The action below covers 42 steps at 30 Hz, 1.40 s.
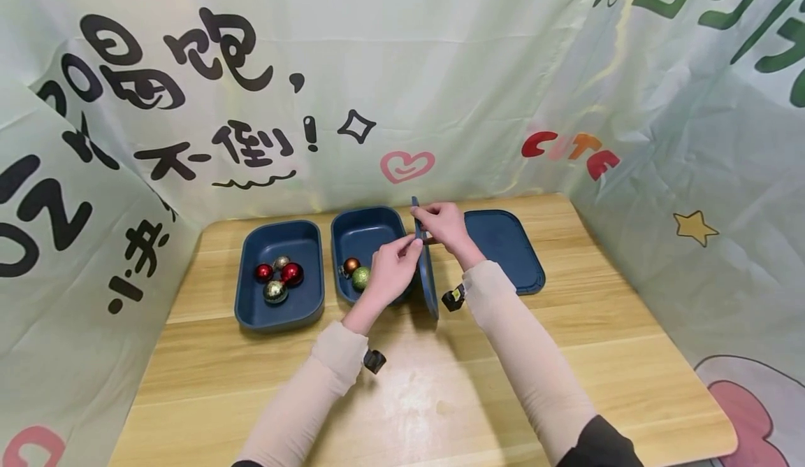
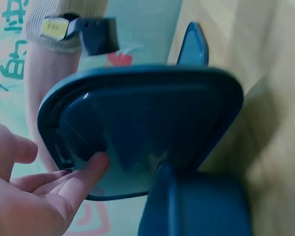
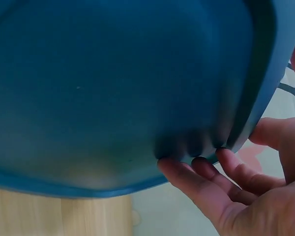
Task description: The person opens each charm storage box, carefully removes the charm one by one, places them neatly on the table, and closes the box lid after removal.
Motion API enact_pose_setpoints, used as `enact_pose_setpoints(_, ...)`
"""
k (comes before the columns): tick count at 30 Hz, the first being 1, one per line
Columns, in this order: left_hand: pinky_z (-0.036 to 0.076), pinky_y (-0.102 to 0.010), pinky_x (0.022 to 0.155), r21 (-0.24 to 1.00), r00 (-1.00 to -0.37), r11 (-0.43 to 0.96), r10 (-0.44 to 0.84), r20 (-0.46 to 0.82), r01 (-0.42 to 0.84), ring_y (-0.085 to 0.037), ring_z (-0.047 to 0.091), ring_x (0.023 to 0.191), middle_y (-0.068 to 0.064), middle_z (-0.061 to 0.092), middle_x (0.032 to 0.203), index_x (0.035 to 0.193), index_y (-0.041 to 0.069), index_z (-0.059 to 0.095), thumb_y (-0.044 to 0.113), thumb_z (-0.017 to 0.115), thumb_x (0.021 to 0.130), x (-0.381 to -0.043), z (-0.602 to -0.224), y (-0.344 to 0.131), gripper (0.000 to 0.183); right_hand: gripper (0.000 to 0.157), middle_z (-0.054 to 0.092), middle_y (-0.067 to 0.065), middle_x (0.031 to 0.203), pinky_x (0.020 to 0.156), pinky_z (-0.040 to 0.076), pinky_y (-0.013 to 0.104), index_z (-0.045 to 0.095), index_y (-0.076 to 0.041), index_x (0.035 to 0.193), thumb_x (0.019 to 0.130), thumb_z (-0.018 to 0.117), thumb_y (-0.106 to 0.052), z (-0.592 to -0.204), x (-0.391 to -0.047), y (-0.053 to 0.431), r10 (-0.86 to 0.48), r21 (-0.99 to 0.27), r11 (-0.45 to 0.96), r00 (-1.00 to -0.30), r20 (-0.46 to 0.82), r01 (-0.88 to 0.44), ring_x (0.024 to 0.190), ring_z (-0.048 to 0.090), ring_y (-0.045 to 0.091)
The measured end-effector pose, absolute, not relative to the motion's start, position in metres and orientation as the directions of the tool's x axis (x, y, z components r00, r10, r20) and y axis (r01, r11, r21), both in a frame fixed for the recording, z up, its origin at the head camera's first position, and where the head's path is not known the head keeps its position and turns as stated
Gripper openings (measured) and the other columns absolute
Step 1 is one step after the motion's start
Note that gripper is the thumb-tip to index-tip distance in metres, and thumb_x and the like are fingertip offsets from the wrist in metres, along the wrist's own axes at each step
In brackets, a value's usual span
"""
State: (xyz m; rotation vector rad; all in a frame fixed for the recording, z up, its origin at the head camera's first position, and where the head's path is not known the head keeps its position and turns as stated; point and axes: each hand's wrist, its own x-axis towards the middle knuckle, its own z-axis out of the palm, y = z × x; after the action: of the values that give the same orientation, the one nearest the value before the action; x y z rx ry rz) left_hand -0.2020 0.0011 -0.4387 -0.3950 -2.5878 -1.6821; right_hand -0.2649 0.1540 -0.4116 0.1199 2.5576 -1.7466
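A dark blue lid [image 1: 428, 282] stands on edge along the right side of the middle blue box [image 1: 367, 222]. My right hand [image 1: 445, 226] pinches its rim, thumb on the edge and fingertips [image 3: 172, 167] against the outer face. From the other side my left hand [image 1: 393, 271] reaches over the box. In the left wrist view its fingers extend onto the lid's inner face [image 2: 137, 123], thumb held away. Inside the middle box lie a copper Christmas bauble [image 1: 351, 266] and a glittery green bauble [image 1: 361, 278]; my left hand hides part of the interior.
Left of the middle box, another blue box [image 1: 279, 240] holds red baubles [image 1: 292, 273] and gold ones [image 1: 274, 291]. A second blue lid [image 1: 506, 250] lies flat at the right. Printed cloth [image 1: 478, 103] hangs behind the wooden table [image 1: 415, 397] and at its sides.
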Motion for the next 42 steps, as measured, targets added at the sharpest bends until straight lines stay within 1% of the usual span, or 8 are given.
enact_pose_setpoints(8,0.054,-0.042,0.109,0.931,-0.945,0.297,0.304,0.119,0.213,-0.027,0.066,0.132,-0.016,0.065,0.146,0.154,0.007,0.054,0.042,0.052,0.111,-0.179,-0.461,0.010,0.056,0.040,0.067,0.012,0.096,0.077,0.066,0.046,0.077,0.004,0.112,0.105,0.064,-0.033,-0.406,-0.263,0.169,0.092,-0.911,0.396,-0.992,-0.084,0.114,0.082,0.068,0.020)
enact_pose_setpoints(11,0.060,-0.028,0.086,0.914,-0.926,0.322,0.356,0.125,0.247,-0.019,0.076,0.094,-0.011,0.078,0.105,0.157,0.006,0.050,0.040,0.052,0.111,-0.173,-0.471,0.013,0.057,0.039,0.059,0.001,0.072,0.068,0.066,0.038,0.072,-0.002,0.087,0.105,0.062,-0.035,-0.405,-0.262,0.177,0.114,-0.897,0.423,-0.990,-0.084,0.125,0.073,0.065,0.024)
enact_pose_setpoints(16,0.037,-0.029,0.054,0.876,-0.895,0.392,0.437,0.092,0.281,-0.017,0.041,0.051,-0.001,0.043,0.060,0.163,0.009,0.041,0.048,0.054,0.109,-0.168,-0.490,0.017,0.068,0.045,0.048,-0.005,0.056,0.060,0.062,0.035,0.053,-0.015,0.068,0.105,0.061,-0.038,-0.404,-0.259,0.191,0.143,-0.895,0.409,-0.981,-0.130,0.178,0.062,0.061,0.023)
enact_pose_setpoints(20,0.057,-0.042,0.095,0.873,-0.877,0.404,0.477,0.054,0.273,-0.032,0.073,0.107,-0.022,0.073,0.123,0.167,0.015,0.033,0.060,0.052,0.106,-0.164,-0.504,0.021,0.079,0.050,0.037,-0.007,0.053,0.056,0.052,0.031,0.045,-0.019,0.062,0.105,0.060,-0.039,-0.407,-0.258,0.199,0.159,-0.890,0.400,-0.973,-0.169,0.220,0.050,0.043,0.013)
enact_pose_setpoints(23,0.038,-0.051,0.124,0.875,-0.861,0.402,0.507,0.033,0.270,-0.034,0.043,0.153,-0.017,0.037,0.169,0.169,0.018,0.027,0.061,0.055,0.104,-0.162,-0.511,0.024,0.083,0.052,0.031,-0.008,0.054,0.058,0.047,0.033,0.039,-0.021,0.062,0.106,0.059,-0.040,-0.409,-0.258,0.206,0.168,-0.887,0.384,-0.964,-0.205,0.255,0.049,0.038,0.013)
enact_pose_setpoints(35,0.027,-0.057,0.128,0.684,-0.838,0.569,0.533,0.116,0.457,-0.044,0.027,0.159,-0.030,0.027,0.170,0.165,0.002,0.030,0.045,0.064,0.104,-0.156,-0.532,0.035,0.082,0.042,0.030,-0.008,0.054,0.057,0.042,0.034,0.053,-0.015,0.072,0.110,0.052,-0.033,-0.426,-0.253,0.230,0.200,-0.836,0.460,-0.953,-0.229,0.298,0.050,0.037,0.013)
enact_pose_setpoints(38,0.030,-0.055,0.127,0.621,-0.829,0.602,0.541,0.145,0.501,-0.045,0.030,0.158,-0.031,0.031,0.168,0.162,-0.002,0.035,0.043,0.061,0.107,-0.154,-0.532,0.038,0.076,0.032,0.043,-0.005,0.060,0.061,0.044,0.035,0.073,-0.006,0.101,0.110,0.053,-0.030,-0.433,-0.252,0.232,0.219,-0.810,0.502,-0.951,-0.220,0.303,0.056,0.044,0.015)
enact_pose_setpoints(42,0.035,-0.054,0.125,0.575,-0.826,0.635,0.546,0.139,0.516,-0.045,0.033,0.157,-0.031,0.033,0.166,0.161,-0.003,0.038,0.042,0.060,0.107,-0.154,-0.531,0.042,0.073,0.043,0.070,0.015,0.105,0.084,0.055,0.043,0.067,0.000,0.138,0.109,0.053,-0.029,-0.445,-0.250,0.234,0.225,-0.782,0.539,-0.948,-0.225,0.313,0.092,0.066,0.029)
